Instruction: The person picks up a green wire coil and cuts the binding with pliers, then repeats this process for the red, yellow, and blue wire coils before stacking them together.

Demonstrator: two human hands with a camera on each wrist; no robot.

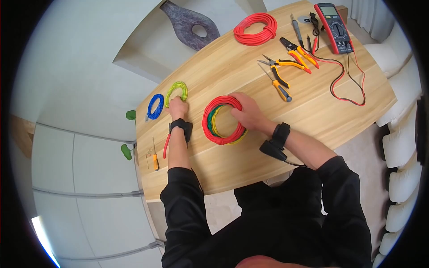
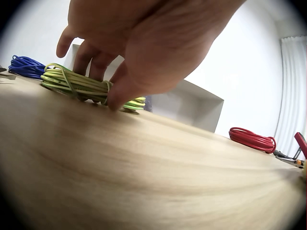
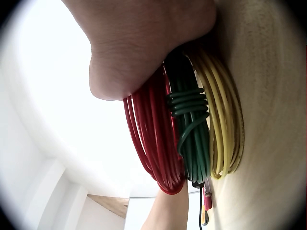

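My left hand pinches a yellow-green coil of wire at its near side. In the left wrist view the thumb is against the near side of that coil, with fingers reaching over behind it, low at the table. Near the middle of the table, my right hand grips the right side of a stack of wire coils. A red coil is on top; the right wrist view shows a green coil in the middle and a yellow coil nearest the table. The right fingertips are mostly hidden.
A blue wire coil lies left of my left hand. Nearby are a small screwdriver and a red-handled tool. Farther off are another red coil, pliers, wire strippers, a larger screwdriver and a multimeter.
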